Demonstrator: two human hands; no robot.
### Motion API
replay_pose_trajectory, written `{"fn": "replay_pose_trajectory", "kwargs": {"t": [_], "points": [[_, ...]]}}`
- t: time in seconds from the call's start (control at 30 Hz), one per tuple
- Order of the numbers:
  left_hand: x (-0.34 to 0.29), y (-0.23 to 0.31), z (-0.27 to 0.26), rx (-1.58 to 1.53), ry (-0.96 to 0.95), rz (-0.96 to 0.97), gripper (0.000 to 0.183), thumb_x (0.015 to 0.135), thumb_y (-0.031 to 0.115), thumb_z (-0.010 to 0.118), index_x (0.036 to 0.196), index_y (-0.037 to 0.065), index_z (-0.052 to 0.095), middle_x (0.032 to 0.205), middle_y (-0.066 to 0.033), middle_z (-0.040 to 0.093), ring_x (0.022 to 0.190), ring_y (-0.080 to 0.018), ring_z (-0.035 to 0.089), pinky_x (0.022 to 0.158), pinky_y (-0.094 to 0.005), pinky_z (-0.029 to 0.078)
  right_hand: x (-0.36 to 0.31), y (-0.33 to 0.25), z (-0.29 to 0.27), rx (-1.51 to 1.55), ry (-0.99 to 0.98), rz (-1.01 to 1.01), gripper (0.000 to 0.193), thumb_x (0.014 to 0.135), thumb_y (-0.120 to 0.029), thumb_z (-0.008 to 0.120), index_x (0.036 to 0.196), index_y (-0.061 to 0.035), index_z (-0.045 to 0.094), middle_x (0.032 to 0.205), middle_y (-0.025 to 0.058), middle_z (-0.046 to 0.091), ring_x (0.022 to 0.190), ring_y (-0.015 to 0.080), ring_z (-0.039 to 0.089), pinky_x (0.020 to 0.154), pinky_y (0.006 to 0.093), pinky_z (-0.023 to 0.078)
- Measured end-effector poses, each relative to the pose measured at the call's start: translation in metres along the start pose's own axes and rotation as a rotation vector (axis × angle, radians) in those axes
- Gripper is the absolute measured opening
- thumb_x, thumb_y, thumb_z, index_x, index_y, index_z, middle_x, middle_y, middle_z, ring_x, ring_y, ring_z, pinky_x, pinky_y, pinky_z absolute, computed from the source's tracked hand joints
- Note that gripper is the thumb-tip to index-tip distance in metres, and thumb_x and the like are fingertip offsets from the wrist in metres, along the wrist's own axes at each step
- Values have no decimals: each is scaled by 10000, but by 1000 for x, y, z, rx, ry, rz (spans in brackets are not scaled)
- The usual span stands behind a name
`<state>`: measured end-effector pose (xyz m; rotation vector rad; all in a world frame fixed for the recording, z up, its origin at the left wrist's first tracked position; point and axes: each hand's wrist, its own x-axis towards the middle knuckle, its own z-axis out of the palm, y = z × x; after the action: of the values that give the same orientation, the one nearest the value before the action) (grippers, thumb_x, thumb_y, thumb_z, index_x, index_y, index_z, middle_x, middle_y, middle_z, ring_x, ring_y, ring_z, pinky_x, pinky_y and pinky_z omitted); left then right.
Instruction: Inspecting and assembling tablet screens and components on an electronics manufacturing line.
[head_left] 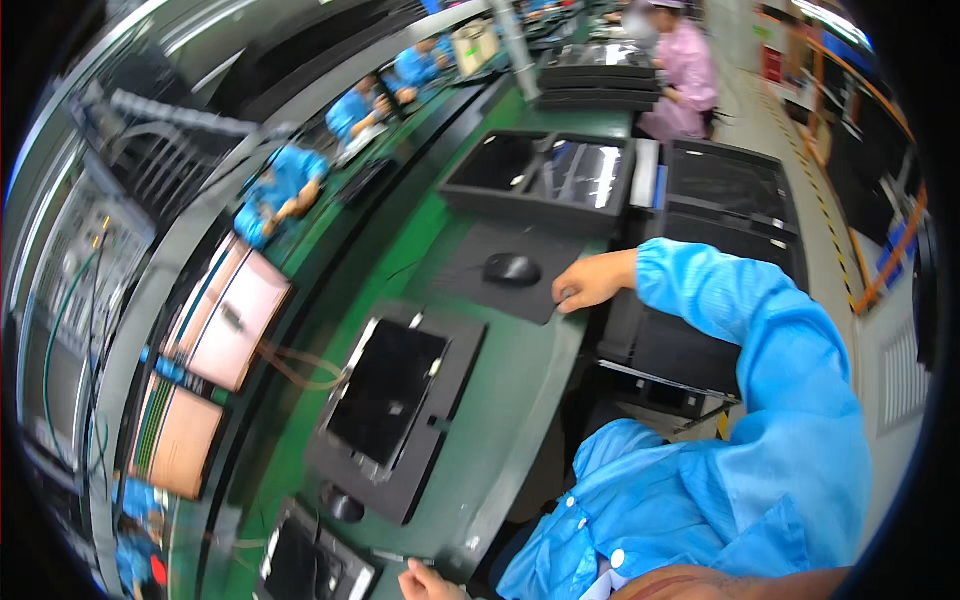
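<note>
My right hand point(592, 283), in a light blue sleeve, is at the edge of the green bench beside a dark mouse mat point(490, 262). Its fingers are curled together, and whatever may be in them is too small to make out. On the mat, left of that hand, sits a black mouse point(512, 269). My left hand point(432, 582) shows only partly at the lower edge, fingers a little apart, near a thin pen-like item point(396, 557). A black display panel point(388, 392) lies on a dark foam board point(430, 455) mid-bench.
Black trays point(625, 212) with panels stand farther along the bench, and more trays point(720, 200) are stacked to the right. Two lit monitors point(228, 318) stand left, with cables reaching the panel. Another mouse point(342, 502) is near. Several workers in blue and one person in pink point(684, 70) are around.
</note>
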<state>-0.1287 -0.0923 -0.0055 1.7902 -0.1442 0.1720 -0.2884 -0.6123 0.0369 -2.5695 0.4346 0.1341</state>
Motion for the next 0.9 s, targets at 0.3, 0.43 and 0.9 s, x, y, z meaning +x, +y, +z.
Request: {"fn": "replay_pose_trajectory", "kwargs": {"t": [0.3, 0.43, 0.9], "points": [[3, -16, 9, -84, -17, 69, 300, 981, 158, 668, 735, 44, 540, 621, 41, 474, 569, -33, 399, 504, -231, 283, -44, 4, -6, 125, 76, 192, 300, 934, -278, 677, 1127, -49, 667, 845, 96, 698, 761, 195, 673, 741, 346, 535], [-18, 59, -19, -238, 189, 809, 255, 936, 11, 524, 684, 43, 497, 674, -24, 521, 642, -123, 471, 620, -293, 400, -24, -3, -7, 185, 14, 165, 370, 970, -338, 660, 1196, -48, 623, 906, 107, 694, 711, 177, 668, 688, 351, 544], [-10, 196, -76, -191, 727, 1572, 272, 970, 253, 548, 722, 142, 558, 644, 36, 474, 561, -77, 472, 501, -255, 403, -13, -88, 1, -192, 269, -330, 143, 888, -141, 686, 981, -33, 694, 828, 137, 667, 734, 316, 666, 668, 399, 529]]}}
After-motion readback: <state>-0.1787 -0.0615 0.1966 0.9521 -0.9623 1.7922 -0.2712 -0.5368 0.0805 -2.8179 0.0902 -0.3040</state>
